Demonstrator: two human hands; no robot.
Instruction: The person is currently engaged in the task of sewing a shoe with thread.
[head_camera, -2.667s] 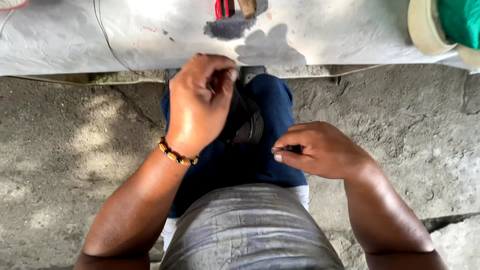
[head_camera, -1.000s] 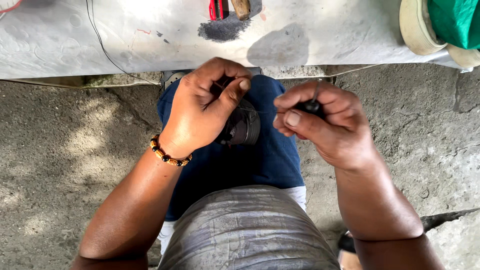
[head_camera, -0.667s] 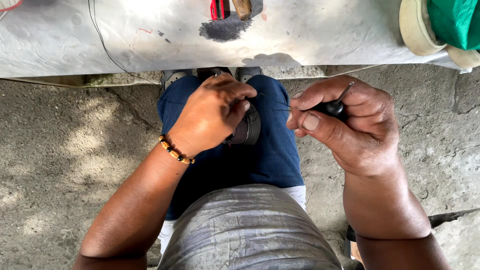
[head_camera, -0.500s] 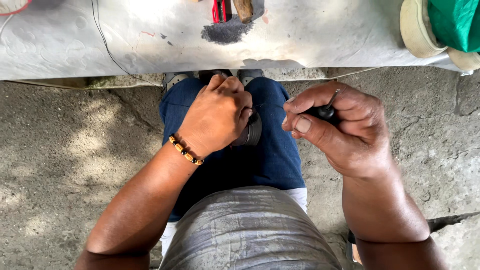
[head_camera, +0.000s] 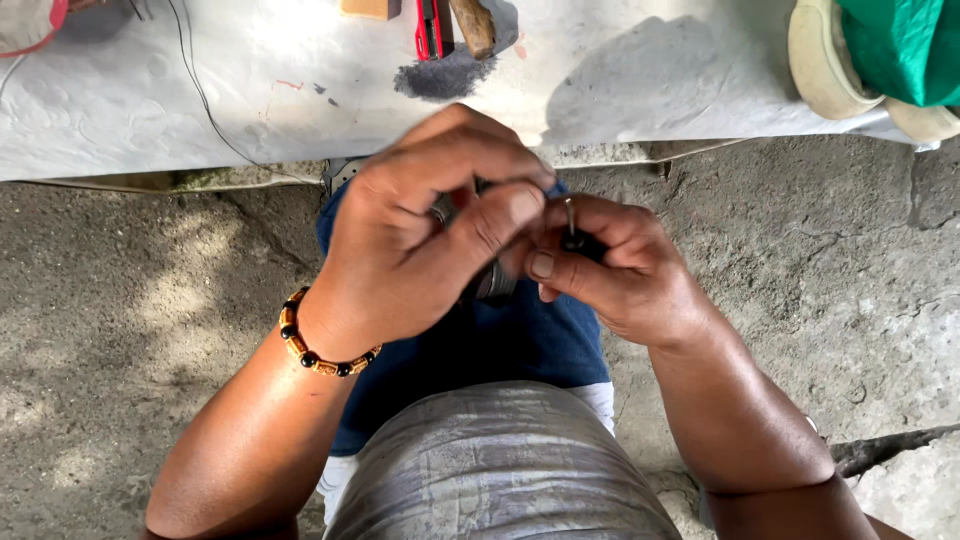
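Right now both hands meet over the lap, above the blue trousers: the left hand is curled over a dark rounded part that it mostly hides, thumb pressed toward the right. The right hand lies just beside it, fingers closed in a pinch on a small dark piece with a thin metal pin standing upright. That pin sits at the left thumb tip, nearly touching, well below the white surface.

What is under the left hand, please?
Under the left hand a dark, rounded object partly shows, resting on the blue-clad lap. The hand covers most of it, so its kind cannot be told.
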